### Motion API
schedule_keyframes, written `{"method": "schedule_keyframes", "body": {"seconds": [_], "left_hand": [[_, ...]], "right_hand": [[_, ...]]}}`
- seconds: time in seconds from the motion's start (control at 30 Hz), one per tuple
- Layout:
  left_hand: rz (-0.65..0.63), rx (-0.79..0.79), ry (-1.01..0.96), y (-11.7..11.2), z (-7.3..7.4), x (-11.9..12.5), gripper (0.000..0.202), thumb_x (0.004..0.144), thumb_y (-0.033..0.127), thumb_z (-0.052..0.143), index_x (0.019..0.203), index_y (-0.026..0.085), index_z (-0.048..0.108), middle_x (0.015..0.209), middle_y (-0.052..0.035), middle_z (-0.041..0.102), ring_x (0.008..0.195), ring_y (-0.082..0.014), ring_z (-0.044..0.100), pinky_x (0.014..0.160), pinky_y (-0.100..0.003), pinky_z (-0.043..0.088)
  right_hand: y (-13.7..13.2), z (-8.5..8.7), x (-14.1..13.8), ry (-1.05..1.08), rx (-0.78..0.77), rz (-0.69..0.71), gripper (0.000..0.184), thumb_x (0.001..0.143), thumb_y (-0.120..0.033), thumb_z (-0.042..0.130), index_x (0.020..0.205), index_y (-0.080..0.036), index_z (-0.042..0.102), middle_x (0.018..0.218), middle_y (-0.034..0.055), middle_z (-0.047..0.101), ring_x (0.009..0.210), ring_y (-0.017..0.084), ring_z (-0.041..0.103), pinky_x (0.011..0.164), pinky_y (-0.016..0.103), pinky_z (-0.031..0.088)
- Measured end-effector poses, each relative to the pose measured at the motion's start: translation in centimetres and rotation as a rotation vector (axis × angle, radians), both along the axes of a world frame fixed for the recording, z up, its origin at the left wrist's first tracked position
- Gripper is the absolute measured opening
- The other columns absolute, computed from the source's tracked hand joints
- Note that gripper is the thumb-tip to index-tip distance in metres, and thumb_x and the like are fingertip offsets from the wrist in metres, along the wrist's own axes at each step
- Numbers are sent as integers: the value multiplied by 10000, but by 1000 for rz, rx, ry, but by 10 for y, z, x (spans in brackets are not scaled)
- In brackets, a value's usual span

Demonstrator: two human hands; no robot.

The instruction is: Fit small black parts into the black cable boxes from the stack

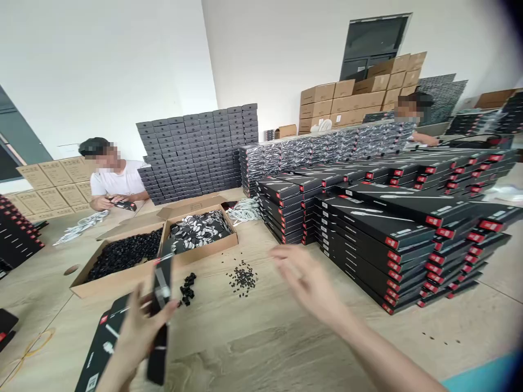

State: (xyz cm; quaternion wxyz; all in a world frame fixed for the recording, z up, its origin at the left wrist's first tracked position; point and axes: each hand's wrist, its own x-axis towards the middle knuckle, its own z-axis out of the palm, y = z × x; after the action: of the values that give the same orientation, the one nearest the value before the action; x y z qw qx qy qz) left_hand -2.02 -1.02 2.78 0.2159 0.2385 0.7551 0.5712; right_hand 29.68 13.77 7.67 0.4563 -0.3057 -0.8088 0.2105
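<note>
Your left grip [141, 326] is clenched around a slim black cardboard box with a red tag [162, 275]. You hold it upright above the pale wooden bench [261, 343], just over another flat black box [100, 345] lying at the near edge. Your right grip [312, 286] is released, fingers spread and blurred, hovering over the bench near the stack of black red-labelled boxes [376, 239]. A small heap of black plastic bits [242, 279] lies between your hands. Beyond it, an open brown carton [118, 282] holds more.
</note>
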Motion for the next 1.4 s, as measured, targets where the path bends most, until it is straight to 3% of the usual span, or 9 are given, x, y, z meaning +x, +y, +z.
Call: {"method": "schedule_keyframes", "body": {"seconds": [0.1, 0.23, 0.43, 0.57, 0.7, 0.9, 1.07, 1.17, 1.4], "left_hand": [[-579, 64, -354, 32, 12, 55, 1084, 538, 511, 832, 1433, 180, 317, 1283, -205, 557, 1125, -340, 581, 896, -443, 485], [-697, 104, -396, 48, -14, 81, 1163, 502, 471, 870, 1457, 152, 289, 1297, -223, 536, 1118, -326, 565, 922, -421, 452], [-637, 221, -441, 49, -34, 95, 1076, 484, 354, 898, 1408, 143, 388, 1156, -165, 669, 1089, -298, 604, 960, -380, 440], [-519, 256, -512, 55, -31, 105, 694, 476, 360, 895, 1095, 149, 663, 1045, -145, 731, 970, -303, 670, 839, -371, 529], [-382, 257, -534, 58, -34, 103, 477, 616, 491, 793, 927, 135, 722, 829, -104, 757, 729, -241, 698, 673, -326, 551], [-273, 328, -468, 59, -41, 97, 345, 681, 464, 761, 798, 144, 710, 682, -29, 701, 641, -158, 638, 583, -228, 489], [-36, 409, -459, 61, -43, 87, 372, 685, 474, 751, 864, 153, 690, 801, -47, 740, 677, -158, 652, 624, -244, 518], [2, 440, -439, 59, -41, 80, 360, 717, 484, 720, 861, 156, 674, 818, -38, 734, 680, -142, 648, 632, -234, 517], [40, 478, -465, 60, -37, 78, 381, 703, 499, 724, 874, 162, 679, 807, -23, 724, 690, -137, 651, 614, -223, 506]], "right_hand": [[-1, -36, -58, 83, -326, 262, 380, 903, -401, 537, 1262, -279, 503, 1194, 75, 586, 888, 199, 620, 792, 369, 515], [11, -58, -86, 392, -589, 373, 430, 839, -484, 612, 1185, -265, 482, 1129, 49, 555, 782, 149, 591, 716, 318, 509], [22, -64, -79, 406, -627, 334, 278, 806, -477, 651, 786, -200, 629, 903, 24, 552, 857, 183, 556, 759, 295, 481], [19, -84, -87, 522, -834, 244, 367, 727, -460, 741, 988, -241, 606, 899, 6, 628, 857, 190, 599, 795, 324, 497], [10, -96, -93, 398, -1010, 334, 377, 804, -532, 636, 986, -202, 656, 887, 37, 697, 860, 218, 635, 843, 376, 497], [-3, -82, -96, 288, -890, 301, 383, 821, -552, 593, 912, -190, 679, 856, 46, 700, 842, 232, 624, 781, 347, 501], [-19, -87, -97, 120, -1019, 616, 375, 809, -541, 610, 884, -177, 655, 805, 18, 660, 735, 193, 595, 688, 297, 477], [-28, -91, -98, 48, -943, 606, 357, 856, -525, 557, 812, -177, 629, 738, -3, 617, 681, 174, 552, 633, 269, 439], [-31, -80, -97, 102, -853, 694, 342, 923, -432, 484, 1162, -228, 618, 934, 32, 671, 849, 223, 599, 824, 352, 480]]}}
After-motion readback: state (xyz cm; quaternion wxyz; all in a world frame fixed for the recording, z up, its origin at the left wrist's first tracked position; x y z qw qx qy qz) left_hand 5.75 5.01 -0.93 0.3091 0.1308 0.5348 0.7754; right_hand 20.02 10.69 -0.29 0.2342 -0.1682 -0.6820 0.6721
